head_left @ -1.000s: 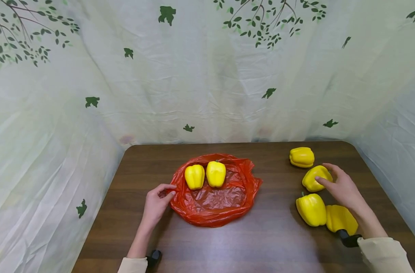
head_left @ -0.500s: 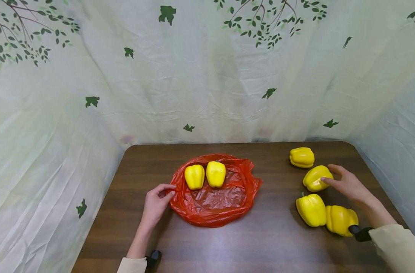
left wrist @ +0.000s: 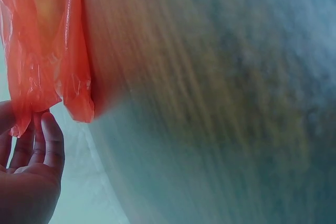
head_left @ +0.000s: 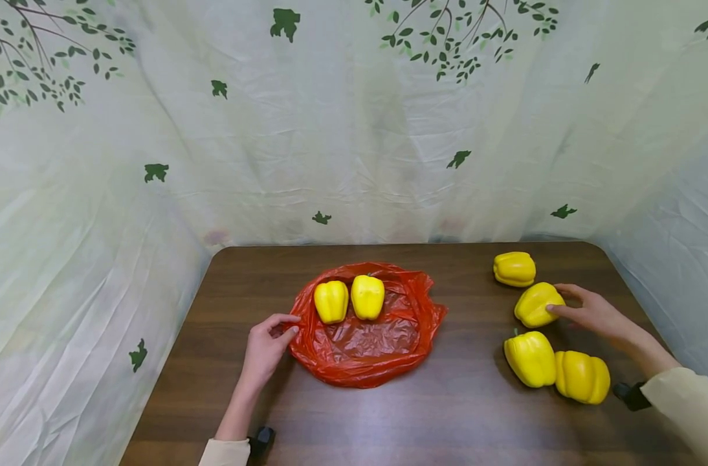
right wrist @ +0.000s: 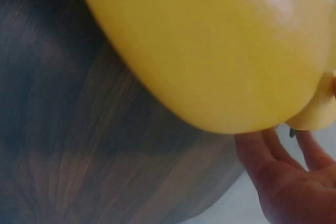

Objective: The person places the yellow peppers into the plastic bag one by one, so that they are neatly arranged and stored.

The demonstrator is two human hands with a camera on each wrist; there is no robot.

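Note:
In the head view, my left hand (head_left: pixel 265 349) pinches the left rim of a red plastic bag (head_left: pixel 383 372), which lies spread with its mouth up. The left wrist view shows fingertips at the bag's thin edge (left wrist: pixel 37 87). Two yellow bell peppers (head_left: pixel 331 302) (head_left: pixel 367 298) sit inside the bag. On the right, my right hand (head_left: pixel 595 316) has its thumb and fingers at the right end of another yellow bell pepper (head_left: pixel 536 305). A near pepper (right wrist: pixel 210 51) fills much of the right wrist view, partly hiding the held one (right wrist: pixel 315 111) and its green stem.
One yellow pepper (head_left: pixel 514 269) lies behind the right hand's pepper. Two more, a left one (head_left: pixel 531 359) and a right one (head_left: pixel 582 377), lie side by side in front of it. A leaf-printed cloth (head_left: pixel 360 129) hangs behind the brown table (head_left: pixel 261 278).
My right forearm has swung right, away from over the front right pepper. The hand first drew back slightly, then closed in on its pepper, which shifted slightly left. The left hand has stayed put.

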